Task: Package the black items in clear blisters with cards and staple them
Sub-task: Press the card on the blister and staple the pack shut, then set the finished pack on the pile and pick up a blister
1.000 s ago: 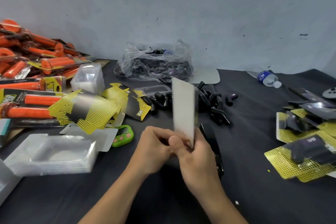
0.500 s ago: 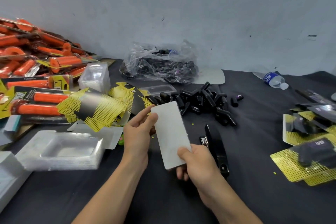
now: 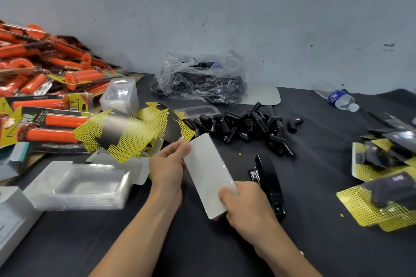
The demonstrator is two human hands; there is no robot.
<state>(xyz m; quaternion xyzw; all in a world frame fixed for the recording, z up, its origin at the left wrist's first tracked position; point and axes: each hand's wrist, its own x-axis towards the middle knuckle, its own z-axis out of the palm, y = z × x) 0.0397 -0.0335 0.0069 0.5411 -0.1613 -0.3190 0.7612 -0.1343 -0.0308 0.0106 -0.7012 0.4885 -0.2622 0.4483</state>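
Just left of the stapler (image 3: 269,177), the card (image 3: 209,173) is held up, the left hand (image 3: 167,168) pinching its far corner and the right hand (image 3: 245,207) its near end. It looks light, thin and bendable, so edge pinches suit it; the black items (image 3: 245,126) lie beyond the stapler.

A: What's behind?
B: A pale grey-blue wall (image 3: 270,18), scuffed with dark marks.
A: And underneath?
B: A bench (image 3: 315,175) covered in black cloth, probably, running up to the wall; the light is soft and even.
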